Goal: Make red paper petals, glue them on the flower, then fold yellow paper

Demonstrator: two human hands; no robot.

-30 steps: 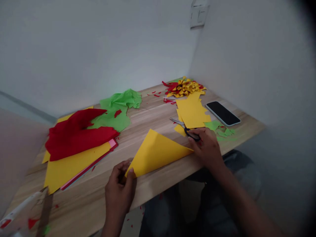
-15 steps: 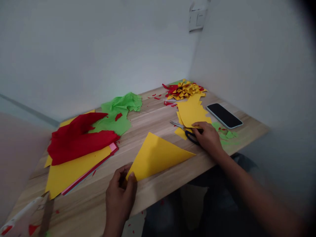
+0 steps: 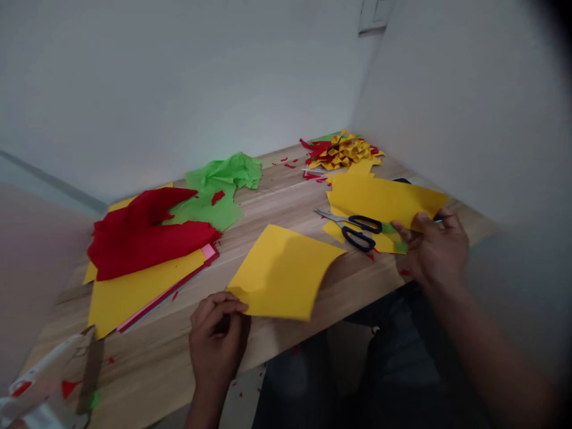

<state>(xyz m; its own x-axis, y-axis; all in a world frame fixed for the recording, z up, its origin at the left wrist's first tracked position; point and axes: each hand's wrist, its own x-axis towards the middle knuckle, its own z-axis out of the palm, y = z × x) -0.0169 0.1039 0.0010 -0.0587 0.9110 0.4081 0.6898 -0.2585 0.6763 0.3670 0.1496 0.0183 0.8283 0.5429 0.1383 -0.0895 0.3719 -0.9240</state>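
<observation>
My left hand (image 3: pixel 218 333) pinches the near left corner of a yellow paper sheet (image 3: pixel 283 271), which lies partly opened out at the table's front edge. At the right, my right hand (image 3: pixel 440 250) grips the end of another yellow paper piece (image 3: pixel 379 196), lifted and slightly bent above other yellow scraps. Scissors (image 3: pixel 357 229) with black handles lie just left of my right hand, blades partly apart. Most of the phone is hidden behind the lifted paper.
Crumpled red paper (image 3: pixel 147 238) covers yellow sheets (image 3: pixel 147 280) at the left, beside green crepe paper (image 3: pixel 218 190). Folded yellow paper shapes (image 3: pixel 348 149) pile up in the far corner. A white glue gun (image 3: pixel 49 363) lies front left. Red scraps dot the wooden table (image 3: pixel 277 202).
My right hand has moved right, away from the scissors, raising the yellow paper piece. The sheet at my left hand, earlier folded to a triangle, has opened out.
</observation>
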